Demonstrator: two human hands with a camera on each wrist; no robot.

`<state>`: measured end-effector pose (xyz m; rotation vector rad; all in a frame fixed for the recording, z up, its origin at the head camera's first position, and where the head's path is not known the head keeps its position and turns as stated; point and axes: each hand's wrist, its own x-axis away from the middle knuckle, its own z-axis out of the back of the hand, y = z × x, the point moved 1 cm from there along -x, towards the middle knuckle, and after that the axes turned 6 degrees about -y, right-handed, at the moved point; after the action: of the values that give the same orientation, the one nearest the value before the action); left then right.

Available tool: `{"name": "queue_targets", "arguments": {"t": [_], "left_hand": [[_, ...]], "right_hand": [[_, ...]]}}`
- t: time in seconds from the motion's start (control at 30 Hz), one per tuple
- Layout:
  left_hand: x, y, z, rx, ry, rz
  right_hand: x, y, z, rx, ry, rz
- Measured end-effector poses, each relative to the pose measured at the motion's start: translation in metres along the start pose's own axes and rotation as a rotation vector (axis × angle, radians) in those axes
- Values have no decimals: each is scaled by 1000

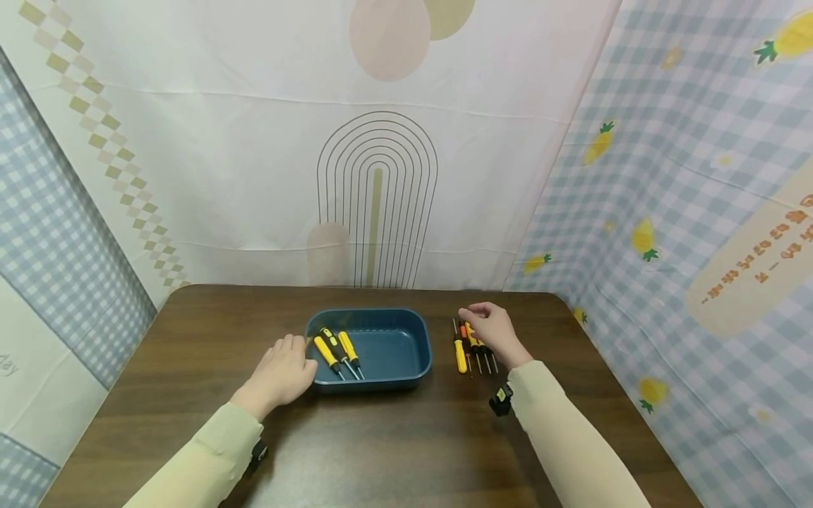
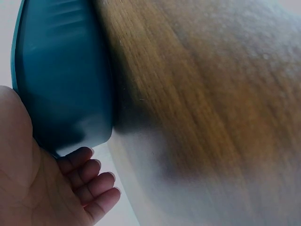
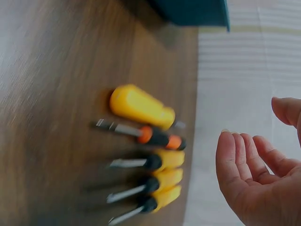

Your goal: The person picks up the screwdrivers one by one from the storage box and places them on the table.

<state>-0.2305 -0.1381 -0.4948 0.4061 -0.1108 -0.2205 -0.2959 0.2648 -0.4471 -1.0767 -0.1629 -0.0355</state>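
My left hand [image 1: 282,370] rests at the left end of a dark blue tray [image 1: 422,353], thumb near its front corner. In the left wrist view, the fingers [image 2: 96,188] are loosely bent beside the tray's outer wall [image 2: 66,70]. Three yellow-and-black screwdrivers [image 1: 327,353] lie inside the tray, shafts toward the front. To the tray's right, my right hand [image 1: 495,330] hovers over a row of screwdrivers, thumb and fingers apart, holding nothing. The row includes a yellow-handled screwdriver [image 3: 141,107], an orange-and-black one [image 3: 153,136] and three yellow-and-black ones [image 3: 167,178].
Everything stands on a dark brown wooden table [image 1: 381,444]. A white patterned cloth [image 1: 254,162] hangs behind its back edge, and a blue checked cloth [image 1: 673,162] hangs on the right. Both wrists wear small black cameras.
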Motion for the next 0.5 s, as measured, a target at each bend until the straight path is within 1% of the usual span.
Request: {"name": "queue_targets", "arguments": {"t": [0.07, 0.2, 0.3, 0.5], "left_hand": [[0, 0, -1, -1, -3, 5], [0, 0, -1, 3, -9, 5], [0, 0, 0, 5, -10, 5], [0, 0, 0, 2, -10, 6]], "right_hand": [[1, -8, -5, 31, -2, 11], [0, -18, -14, 43, -18, 25], [-2, -22, -21, 7, -41, 44], [-2, -31, -39, -14, -64, 76]]}}
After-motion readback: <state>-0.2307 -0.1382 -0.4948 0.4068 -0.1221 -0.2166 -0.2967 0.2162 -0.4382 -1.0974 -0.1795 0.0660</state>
